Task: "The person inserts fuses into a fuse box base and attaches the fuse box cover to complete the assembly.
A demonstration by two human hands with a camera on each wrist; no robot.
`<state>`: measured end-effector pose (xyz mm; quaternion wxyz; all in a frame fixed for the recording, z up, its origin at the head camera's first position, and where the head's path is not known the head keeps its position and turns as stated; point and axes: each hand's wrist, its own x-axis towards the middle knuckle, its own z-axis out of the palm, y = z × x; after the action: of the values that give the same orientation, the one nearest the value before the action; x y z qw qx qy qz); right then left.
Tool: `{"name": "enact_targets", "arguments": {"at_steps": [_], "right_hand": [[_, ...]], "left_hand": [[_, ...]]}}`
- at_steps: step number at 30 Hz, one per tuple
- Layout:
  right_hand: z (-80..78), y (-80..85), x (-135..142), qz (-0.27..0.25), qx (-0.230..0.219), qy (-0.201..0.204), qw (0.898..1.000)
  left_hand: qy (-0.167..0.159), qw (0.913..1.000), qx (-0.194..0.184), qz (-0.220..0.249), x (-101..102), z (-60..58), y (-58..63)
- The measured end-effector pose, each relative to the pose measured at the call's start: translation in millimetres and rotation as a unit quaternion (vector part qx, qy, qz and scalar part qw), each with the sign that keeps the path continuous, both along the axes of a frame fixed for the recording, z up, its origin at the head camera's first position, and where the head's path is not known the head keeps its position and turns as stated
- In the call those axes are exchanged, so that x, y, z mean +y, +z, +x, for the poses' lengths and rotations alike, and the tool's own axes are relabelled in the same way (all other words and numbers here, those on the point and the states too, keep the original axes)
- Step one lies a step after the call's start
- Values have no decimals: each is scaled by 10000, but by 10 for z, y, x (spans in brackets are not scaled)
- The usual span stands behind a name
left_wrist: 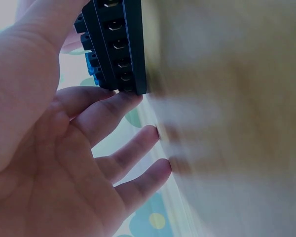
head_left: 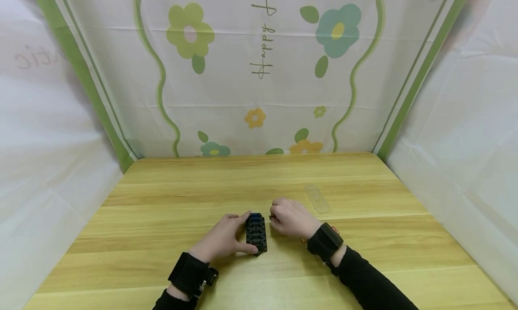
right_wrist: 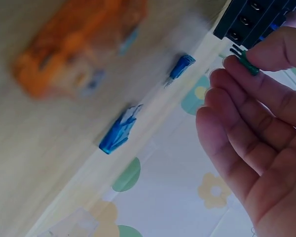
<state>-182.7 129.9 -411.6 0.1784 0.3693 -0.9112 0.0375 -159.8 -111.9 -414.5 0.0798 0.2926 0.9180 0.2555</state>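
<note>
A black fuse box with a row of slots lies on the table in front of me. My left hand holds it by its ends, thumb at the near end and index finger at the far one. A blue piece sits in the far end of the box. Just right of the box, my right hand pinches a small green blade fuse between thumb and index finger. In the right wrist view its prongs point toward the box; the head view hides it behind the fingers.
Two blue blade fuses lie on the table near the right hand. A blurred orange piece is close to the right wrist camera. Farther back lies a clear plastic cover. A flowered cloth hangs behind the wooden table.
</note>
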Motion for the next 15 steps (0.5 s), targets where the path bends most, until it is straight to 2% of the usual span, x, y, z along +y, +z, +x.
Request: {"name": "enact_targets", "arguments": {"at_steps": [11,15], "right_hand": [[0,15,-4,-221,106,156,9996],[-9,18,1,-405,-37,316,9987]], "left_hand": [[-32,10000,24,32,2,1,6],[-21,10000,13,40,1,3,12]]}}
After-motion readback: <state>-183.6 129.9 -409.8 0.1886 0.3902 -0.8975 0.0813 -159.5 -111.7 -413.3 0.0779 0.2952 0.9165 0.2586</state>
